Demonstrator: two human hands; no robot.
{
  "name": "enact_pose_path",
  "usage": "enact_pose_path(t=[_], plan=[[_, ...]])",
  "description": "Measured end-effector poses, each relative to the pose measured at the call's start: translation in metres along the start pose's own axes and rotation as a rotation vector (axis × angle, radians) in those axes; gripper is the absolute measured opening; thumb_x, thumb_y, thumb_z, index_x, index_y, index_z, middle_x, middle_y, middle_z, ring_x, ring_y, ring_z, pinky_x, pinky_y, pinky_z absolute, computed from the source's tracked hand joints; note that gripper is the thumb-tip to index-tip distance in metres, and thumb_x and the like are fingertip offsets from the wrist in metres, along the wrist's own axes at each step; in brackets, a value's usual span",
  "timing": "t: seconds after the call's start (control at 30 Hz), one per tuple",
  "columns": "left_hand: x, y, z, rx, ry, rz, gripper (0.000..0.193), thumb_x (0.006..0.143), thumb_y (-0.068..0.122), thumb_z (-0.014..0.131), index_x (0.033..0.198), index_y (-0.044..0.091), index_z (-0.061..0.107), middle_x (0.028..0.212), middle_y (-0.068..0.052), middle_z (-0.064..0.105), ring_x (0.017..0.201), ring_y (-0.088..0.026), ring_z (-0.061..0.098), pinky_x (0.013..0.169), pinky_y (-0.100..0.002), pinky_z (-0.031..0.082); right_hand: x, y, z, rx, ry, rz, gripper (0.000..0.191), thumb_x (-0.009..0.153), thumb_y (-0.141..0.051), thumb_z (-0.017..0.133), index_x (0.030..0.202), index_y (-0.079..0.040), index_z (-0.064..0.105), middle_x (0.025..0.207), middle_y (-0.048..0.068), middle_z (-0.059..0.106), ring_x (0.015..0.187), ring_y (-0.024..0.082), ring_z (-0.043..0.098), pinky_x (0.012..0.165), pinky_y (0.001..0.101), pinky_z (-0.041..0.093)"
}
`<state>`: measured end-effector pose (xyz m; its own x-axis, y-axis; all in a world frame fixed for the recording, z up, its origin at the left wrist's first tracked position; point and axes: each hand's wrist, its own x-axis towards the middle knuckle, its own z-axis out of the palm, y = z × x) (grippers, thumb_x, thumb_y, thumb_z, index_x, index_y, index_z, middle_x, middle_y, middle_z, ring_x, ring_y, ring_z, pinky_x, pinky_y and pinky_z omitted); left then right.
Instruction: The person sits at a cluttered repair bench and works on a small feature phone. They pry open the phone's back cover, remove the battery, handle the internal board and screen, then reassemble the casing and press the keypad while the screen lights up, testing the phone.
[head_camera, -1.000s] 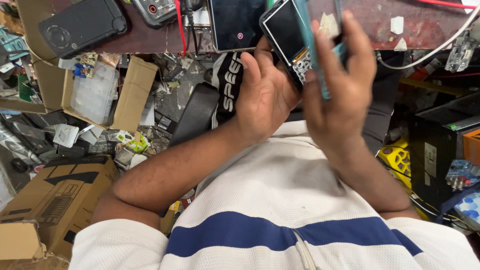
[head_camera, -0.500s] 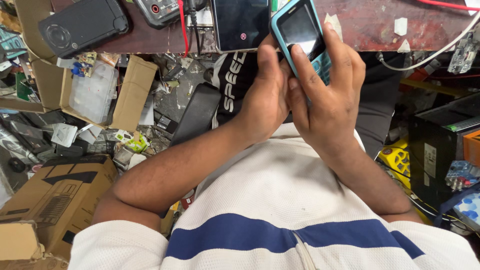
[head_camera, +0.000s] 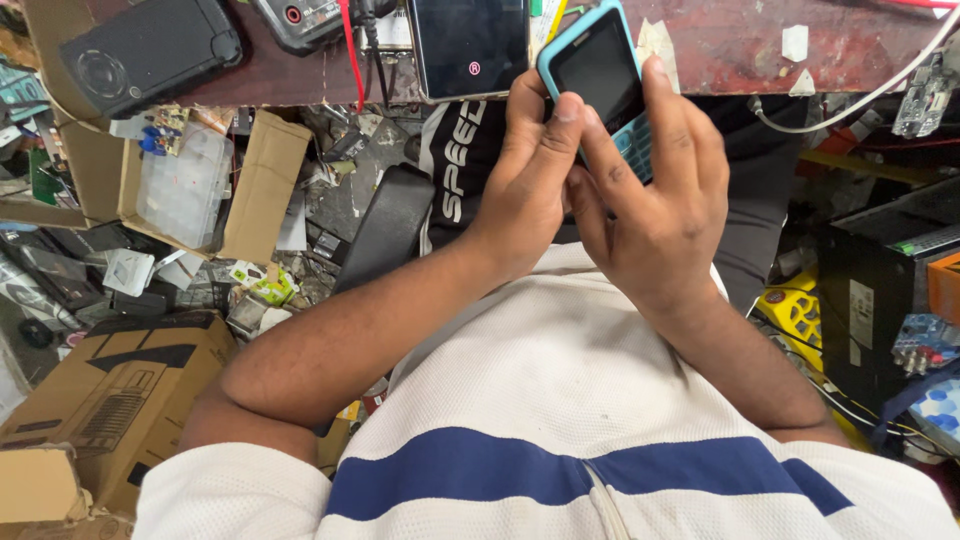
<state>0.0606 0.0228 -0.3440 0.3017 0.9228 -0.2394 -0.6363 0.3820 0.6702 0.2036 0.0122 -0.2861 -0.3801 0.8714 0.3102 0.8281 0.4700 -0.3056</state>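
Near front edge of bench (head_camera: 860, 45), small blue phone (head_camera: 598, 72) held by both hands. Left hand (head_camera: 525, 190) wraps side, thumb on screen edge. Right hand (head_camera: 655, 205) closed round back. Looks like checking phone; next move likely needs firm hold, careful thumb push.

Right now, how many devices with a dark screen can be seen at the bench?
2. A blue-cased keypad phone is held by the left hand and right hand. A black flat tablet-like device lies on the reddish bench beside it. Others may be hidden.
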Motion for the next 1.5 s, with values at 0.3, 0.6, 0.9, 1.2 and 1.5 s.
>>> enact_pose_path(t=[0.3, 0.6, 0.9, 1.2, 1.5], plan=[[-0.009, 0.003, 0.005, 0.567, 0.006, 0.138, 0.028, 0.117, 0.032, 0.05, 0.125, 0.005, 0.054, 0.096, 0.0, 0.062, 0.088, -0.004, 0.054, 0.082, -0.023, 0.05, -0.024, 0.021, -0.003, 0.78, 0.15, 0.442, 0.05, 0.102, -0.017, 0.074, 0.143, 0.003, 0.052, 0.127, 0.013, 0.061, 0.109, 0.016, 0.064, 0.096, 0.029, 0.054], [-0.02, 0.02, 0.014, 0.807, -0.103, 0.176, 0.014, 0.111, 0.019, 0.061, 0.113, 0.005, 0.062, 0.086, -0.006, 0.066, 0.076, -0.009, 0.059, 0.07, -0.027, 0.052, -0.053, 0.039, 0.003, 0.994, 0.242, 0.454, 0.025, 0.107, -0.017, 0.081, 0.118, 0.006, 0.075, 0.102, 0.007, 0.068, 0.086, 0.008, 0.057, 0.076, 0.0176, 0.044], [-0.025, 0.028, 0.014, 0.837, -0.222, 0.456, 0.026, 0.111, 0.025, 0.064, 0.126, 0.004, 0.06, 0.116, -0.011, 0.068, 0.102, -0.02, 0.07, 0.091, -0.028, 0.058, -0.041, 0.033, -0.012, 0.731, 0.162, 0.295, 0.022, 0.099, -0.013, 0.086, 0.112, 0.003, 0.077, 0.094, 0.009, 0.071, 0.079, 0.013, 0.063, 0.067, 0.0213, 0.046], [-0.015, 0.012, -0.015, 0.246, 0.093, 0.298, 0.022, 0.116, 0.022, 0.062, 0.126, 0.003, 0.057, 0.111, -0.004, 0.069, 0.1, -0.008, 0.067, 0.091, -0.025, 0.059, -0.057, 0.027, 0.006, 0.939, 0.004, 0.505, 0.024, 0.097, -0.015, 0.08, 0.113, 0.001, 0.073, 0.107, 0.005, 0.068, 0.091, 0.009, 0.059, 0.073, 0.0184, 0.044], [-0.014, 0.032, 0.012, 1.086, -0.247, 0.421, 0.029, 0.088, 0.015, 0.08, 0.109, 0.0, 0.067, 0.108, -0.012, 0.071, 0.1, -0.023, 0.07, 0.087, -0.033, 0.058, -0.072, 0.075, -0.051, 0.711, 0.153, 0.435, 0.024, 0.096, -0.013, 0.084, 0.113, 0.002, 0.077, 0.098, 0.01, 0.069, 0.074, 0.011, 0.061, 0.062, 0.0196, 0.042]])
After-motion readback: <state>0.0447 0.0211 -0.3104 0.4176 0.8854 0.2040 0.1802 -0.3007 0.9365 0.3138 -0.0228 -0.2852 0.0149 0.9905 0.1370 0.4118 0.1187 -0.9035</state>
